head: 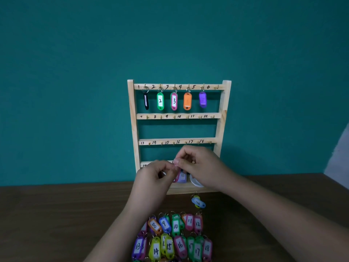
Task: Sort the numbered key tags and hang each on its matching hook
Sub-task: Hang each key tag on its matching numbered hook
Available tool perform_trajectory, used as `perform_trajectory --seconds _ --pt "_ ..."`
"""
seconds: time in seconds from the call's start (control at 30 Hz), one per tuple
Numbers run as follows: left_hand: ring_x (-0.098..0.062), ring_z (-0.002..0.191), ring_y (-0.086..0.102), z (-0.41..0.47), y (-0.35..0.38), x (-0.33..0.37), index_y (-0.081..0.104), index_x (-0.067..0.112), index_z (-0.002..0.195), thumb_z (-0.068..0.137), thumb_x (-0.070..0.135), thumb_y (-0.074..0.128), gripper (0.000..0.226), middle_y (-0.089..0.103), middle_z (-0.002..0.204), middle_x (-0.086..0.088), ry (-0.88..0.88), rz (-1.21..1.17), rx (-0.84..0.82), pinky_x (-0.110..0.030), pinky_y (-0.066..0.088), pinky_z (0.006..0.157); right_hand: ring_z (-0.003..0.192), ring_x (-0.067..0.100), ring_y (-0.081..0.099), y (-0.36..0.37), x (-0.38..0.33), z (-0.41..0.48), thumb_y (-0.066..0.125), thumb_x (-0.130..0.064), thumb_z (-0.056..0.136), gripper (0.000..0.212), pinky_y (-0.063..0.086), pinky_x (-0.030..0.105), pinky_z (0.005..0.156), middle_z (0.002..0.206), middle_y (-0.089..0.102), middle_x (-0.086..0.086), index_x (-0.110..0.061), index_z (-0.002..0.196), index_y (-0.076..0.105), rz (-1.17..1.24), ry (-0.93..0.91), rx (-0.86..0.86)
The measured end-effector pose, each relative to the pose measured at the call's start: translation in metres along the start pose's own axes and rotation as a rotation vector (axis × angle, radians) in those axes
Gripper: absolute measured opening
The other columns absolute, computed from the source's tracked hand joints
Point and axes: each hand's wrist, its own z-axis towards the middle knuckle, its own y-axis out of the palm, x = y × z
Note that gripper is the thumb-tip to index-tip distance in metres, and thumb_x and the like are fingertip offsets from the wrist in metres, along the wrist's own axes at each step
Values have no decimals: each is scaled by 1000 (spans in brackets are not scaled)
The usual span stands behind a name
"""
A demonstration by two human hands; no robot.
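A wooden key rack (224,114) stands against the teal wall, its rails numbered by hand. On the top rail hang a black tag (146,101), a green tag 2 (160,101), a pink-green tag 3 (174,101), an orange tag (187,101) and a purple tag (202,100); hook 6 (217,87) is bare. My left hand (154,178) and my right hand (200,167) meet in front of the lowest rail, fingers pinching a key tag (181,176), purple and pink, mostly hidden. A blue-yellow tag 6 (198,202) lies alone on the table.
Rows of numbered tags (175,237), 8 to 18, lie on the brown table (56,214) near its front edge. A white round object (195,183) sits on the rack's base behind my right hand. The rails 7–12 and 13–18 carry bare hooks.
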Motion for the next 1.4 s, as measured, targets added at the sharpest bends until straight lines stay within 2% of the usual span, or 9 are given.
perform_trajectory --seconds 0.1,0.23,0.37,0.5,0.77,0.97,1.1,1.23,1.4 --pt "-2 75 64 -1 -1 1 76 41 88 97 51 69 15 72 85 19 -17 -50 7 -21 49 63 82 6 72 -9 -7 7 64 -26 106 15 59 30 72 89 74 -12 -35 95 70 -25 25 97" --pt "-4 67 63 0 -2 -3 76 38 90 98 50 69 16 70 81 19 -69 -79 12 -20 48 59 71 -1 67 -46 -17 29 64 -27 107 16 53 23 65 87 78 -11 -31 95 73 55 60 343" --pt "-3 72 66 0 -1 -8 75 39 88 99 38 70 12 72 88 22 -81 -31 -23 -18 49 61 71 9 67 -83 -27 56 65 -14 107 13 49 22 63 93 81 6 -14 98 74 215 62 553" --pt "1 71 64 1 0 -11 75 41 86 98 36 71 14 72 85 22 -87 -8 -46 -13 46 59 64 3 66 -107 -34 80 65 -16 106 12 50 24 59 92 80 4 -13 99 75 165 79 667" --pt "-5 77 68 1 3 -16 74 42 89 99 34 70 14 71 93 24 -98 56 -83 -24 53 63 57 10 72 -115 -44 98 62 -16 105 17 51 24 57 76 78 -1 -19 90 70 -37 63 675" --pt "-12 68 67 2 5 -18 72 48 90 98 35 70 15 72 92 22 -91 75 -77 -20 48 56 52 10 72 -114 -45 92 58 -18 106 19 58 31 50 75 76 -4 -18 91 70 -202 57 675" --pt "-1 78 68 1 6 -19 74 43 89 98 35 71 12 72 90 21 -102 59 -84 -31 60 72 55 13 72 -115 -47 89 56 -19 106 19 61 36 61 77 76 -2 -18 93 69 -288 13 652" --pt "-7 78 70 1 7 -19 74 42 89 98 35 70 12 73 91 19 -110 51 -87 -43 61 75 49 11 69 -117 -46 89 57 -18 104 18 57 32 51 72 76 -3 -19 91 69 -237 19 644" --pt "-11 77 70 1 10 -18 72 47 91 98 34 70 15 73 91 20 -99 67 -94 -44 60 73 44 12 66 -117 -47 89 57 -19 102 20 54 32 45 66 75 -5 -18 86 70 -164 76 608"
